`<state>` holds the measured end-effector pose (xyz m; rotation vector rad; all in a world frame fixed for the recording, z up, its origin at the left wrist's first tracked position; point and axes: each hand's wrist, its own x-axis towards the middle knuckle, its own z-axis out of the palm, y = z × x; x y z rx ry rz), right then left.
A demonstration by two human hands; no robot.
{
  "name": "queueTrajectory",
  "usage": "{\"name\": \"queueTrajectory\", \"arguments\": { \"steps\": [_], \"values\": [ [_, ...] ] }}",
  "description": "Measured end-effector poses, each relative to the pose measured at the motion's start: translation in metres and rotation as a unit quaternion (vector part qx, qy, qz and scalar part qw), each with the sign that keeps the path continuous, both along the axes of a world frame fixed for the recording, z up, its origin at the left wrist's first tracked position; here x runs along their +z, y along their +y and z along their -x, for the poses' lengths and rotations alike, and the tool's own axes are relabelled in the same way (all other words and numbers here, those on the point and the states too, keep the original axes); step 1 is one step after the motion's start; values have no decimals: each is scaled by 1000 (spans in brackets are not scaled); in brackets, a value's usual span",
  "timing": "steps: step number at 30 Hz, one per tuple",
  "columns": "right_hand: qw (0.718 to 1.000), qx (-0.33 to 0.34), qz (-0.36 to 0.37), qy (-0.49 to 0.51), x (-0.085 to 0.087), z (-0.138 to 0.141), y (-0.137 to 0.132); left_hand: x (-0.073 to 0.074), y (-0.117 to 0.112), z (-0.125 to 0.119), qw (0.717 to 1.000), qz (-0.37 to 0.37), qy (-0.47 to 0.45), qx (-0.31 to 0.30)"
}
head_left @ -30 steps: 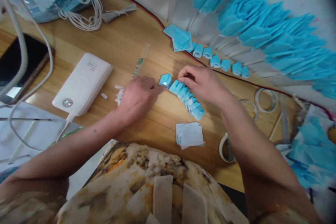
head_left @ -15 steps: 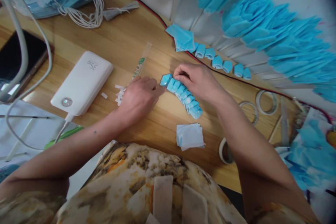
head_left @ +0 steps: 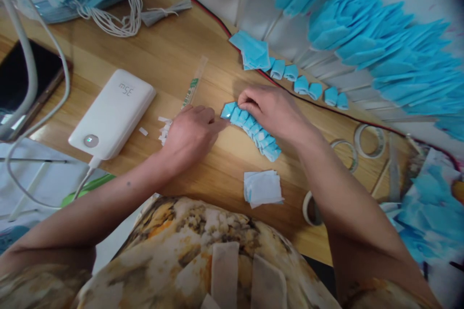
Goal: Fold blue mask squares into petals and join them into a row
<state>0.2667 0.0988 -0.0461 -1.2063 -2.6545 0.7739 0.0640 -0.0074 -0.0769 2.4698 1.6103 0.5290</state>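
A curved row of overlapping folded blue fabric pieces lies on the wooden table. My right hand is closed in a pinch at the row's upper left end, touching the blue fabric there. From the left, my left hand rests on the table with its index finger stretched to the lower edge of the end piece. The other left fingers are bent and the thumb is hidden. Small white strips lie beside the left hand, partly covered by it. Nearer my body is a stack of pale fabric squares.
A white power bank with a cable and a phone lie left. Rolled blue pieces line the back by a red-black wire. Blue fabric flowers lean on the wall. Tape rolls lie right. A clear packet lies ahead.
Almost nothing differs. My right hand has shifted very slightly left at the end of the row; the left hand keeps its place. The whole view has drifted a little.
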Motion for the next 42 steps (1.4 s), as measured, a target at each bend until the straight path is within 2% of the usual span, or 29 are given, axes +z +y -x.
{"name": "queueTrajectory", "arguments": {
  "steps": [7, 13, 18, 23, 27, 31, 35, 39, 42],
  "values": [
    [999, 7, -10, -41, 6, 3, -3, 0, -3, 1, 997, -67, -34, -20],
    [999, 7, -29, -27, 1, 2, -2, -1, 0, -3, 999, -43, 18, -21],
    [1000, 3, -21, 21, 0, -10, -1, 4, 1, -5, 999, -9, 46, -20],
    [988, 41, -146, 30, 5, -17, -10, 7, 2, -5, 998, 17, 65, -20],
    [987, 58, -146, 22, -3, -11, -20, 6, 2, -5, 998, 15, 63, -24],
    [988, 34, -147, 20, -17, -4, -26, 6, 3, -4, 998, 10, 61, -27],
    [989, 3, -139, 53, -21, -16, -14, 6, 4, -5, 997, 33, 64, -25],
    [972, -114, -153, 135, -2, -43, -2, 9, 5, -5, 996, 61, 70, -15],
    [970, -163, -138, 120, 16, -60, -12, 12, 5, -4, 994, 81, 71, -7]
  ]
}}
